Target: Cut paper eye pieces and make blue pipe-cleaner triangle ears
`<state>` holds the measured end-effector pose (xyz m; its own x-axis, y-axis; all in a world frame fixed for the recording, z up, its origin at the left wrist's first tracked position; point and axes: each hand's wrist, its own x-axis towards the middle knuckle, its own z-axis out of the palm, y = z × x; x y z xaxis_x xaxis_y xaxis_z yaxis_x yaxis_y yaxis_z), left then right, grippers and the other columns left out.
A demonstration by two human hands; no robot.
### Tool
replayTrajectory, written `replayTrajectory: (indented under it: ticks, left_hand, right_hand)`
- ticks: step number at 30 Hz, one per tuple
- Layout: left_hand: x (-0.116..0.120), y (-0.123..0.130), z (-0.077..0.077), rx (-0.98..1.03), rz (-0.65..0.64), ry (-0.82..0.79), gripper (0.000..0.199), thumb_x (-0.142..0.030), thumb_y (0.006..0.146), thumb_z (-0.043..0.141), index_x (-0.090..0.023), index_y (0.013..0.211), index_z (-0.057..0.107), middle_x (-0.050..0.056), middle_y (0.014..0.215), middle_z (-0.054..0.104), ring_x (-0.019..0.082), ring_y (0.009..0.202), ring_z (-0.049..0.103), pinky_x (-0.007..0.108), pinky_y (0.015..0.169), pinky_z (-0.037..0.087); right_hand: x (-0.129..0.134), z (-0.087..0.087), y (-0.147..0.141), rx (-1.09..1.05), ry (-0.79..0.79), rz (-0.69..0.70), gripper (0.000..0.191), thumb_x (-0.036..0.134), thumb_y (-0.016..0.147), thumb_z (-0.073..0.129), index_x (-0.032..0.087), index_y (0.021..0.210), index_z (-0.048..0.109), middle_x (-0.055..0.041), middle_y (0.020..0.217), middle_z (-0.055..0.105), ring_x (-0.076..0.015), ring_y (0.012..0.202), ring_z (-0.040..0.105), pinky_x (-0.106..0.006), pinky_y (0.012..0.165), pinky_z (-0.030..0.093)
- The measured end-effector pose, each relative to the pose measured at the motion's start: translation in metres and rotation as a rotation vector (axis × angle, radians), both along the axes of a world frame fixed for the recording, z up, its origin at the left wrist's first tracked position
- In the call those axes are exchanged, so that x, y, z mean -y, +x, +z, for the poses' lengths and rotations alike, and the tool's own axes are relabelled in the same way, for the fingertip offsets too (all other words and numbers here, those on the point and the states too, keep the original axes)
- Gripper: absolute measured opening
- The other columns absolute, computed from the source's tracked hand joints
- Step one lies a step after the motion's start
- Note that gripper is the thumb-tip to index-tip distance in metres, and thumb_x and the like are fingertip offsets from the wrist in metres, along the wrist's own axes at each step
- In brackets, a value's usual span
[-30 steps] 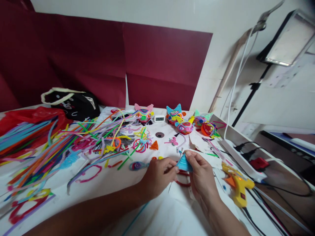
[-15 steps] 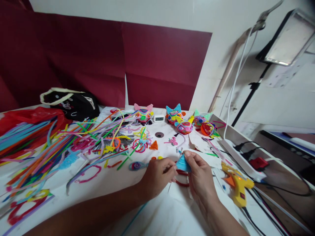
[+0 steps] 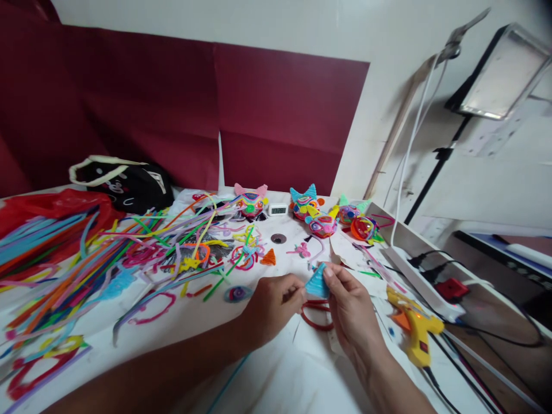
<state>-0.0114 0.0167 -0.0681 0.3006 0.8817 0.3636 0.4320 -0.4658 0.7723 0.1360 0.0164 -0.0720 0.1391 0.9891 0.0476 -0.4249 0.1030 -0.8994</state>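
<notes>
A small light-blue triangle (image 3: 317,282) of coiled pipe cleaner is held between my hands. My right hand (image 3: 354,307) pinches its right side, thumb on the near face. My left hand (image 3: 272,306) is closed at its left corner, fingertips pinched on the blue pipe cleaner. A thin blue pipe cleaner strand (image 3: 229,384) comes out from under my left forearm; its link to the triangle is hidden. Below the triangle lies a dark red ring (image 3: 317,326). An orange triangle (image 3: 268,257) and a blue-purple coiled oval (image 3: 237,294) rest beyond my left hand.
Loose pipe cleaners (image 3: 81,270) spread over the left side. Several decorated cat-like heads (image 3: 305,202) stand at the back near a small clock (image 3: 278,210). A yellow glue gun (image 3: 416,325) and a power strip (image 3: 426,284) with cords lie right. A black bag (image 3: 129,184) sits back left.
My left hand has shifted slightly at the triangle's left corner, and the triangle has tilted a little. More of the red ring shows below. The camera view has moved slightly.
</notes>
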Motion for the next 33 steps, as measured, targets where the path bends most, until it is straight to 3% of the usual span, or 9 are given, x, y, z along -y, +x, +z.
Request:
replayTrajectory:
  ticks: [7,14,22,33]
  left_hand:
    - [-0.003,-0.002,0.0,-0.035,0.01,0.049,0.016,-0.017,0.08,0.047,-0.015,0.071,0.06,-0.001,0.061,0.064,0.009,0.054,0.058,0.016,0.052,0.041]
    - [-0.004,-0.004,0.004,-0.045,-0.009,0.046,0.016,-0.018,0.081,0.047,-0.016,0.073,0.061,-0.001,0.061,0.065,0.008,0.053,0.058,0.017,0.053,0.04]
    - [-0.003,-0.004,0.005,-0.015,-0.02,0.032,0.015,-0.016,0.081,0.048,-0.015,0.075,0.062,-0.002,0.059,0.064,0.008,0.054,0.058,0.016,0.053,0.041]
    - [-0.004,-0.006,0.008,0.025,-0.075,0.036,0.016,-0.017,0.083,0.048,-0.014,0.077,0.063,-0.002,0.06,0.063,0.008,0.056,0.061,0.015,0.055,0.043]
  right_hand:
    - [0.001,0.003,0.0,-0.002,0.026,0.042,0.024,0.034,0.068,0.074,0.023,0.088,0.068,0.0013,0.08,0.063,-0.0098,0.065,0.054,-0.02,0.061,0.043]
    - [0.002,0.009,0.009,0.161,0.145,0.167,0.039,0.028,0.074,0.07,0.027,0.113,0.06,-0.0001,0.09,0.062,-0.0124,0.081,0.055,-0.023,0.072,0.044]
    - [-0.001,0.011,0.013,0.191,0.155,0.132,0.029,0.029,0.074,0.07,0.023,0.101,0.062,0.0004,0.082,0.062,-0.0112,0.071,0.055,-0.022,0.062,0.047]
    - [-0.003,0.014,0.012,0.213,0.134,0.094,0.027,0.031,0.07,0.074,0.02,0.093,0.062,0.001,0.077,0.063,-0.0092,0.065,0.056,-0.02,0.058,0.049]
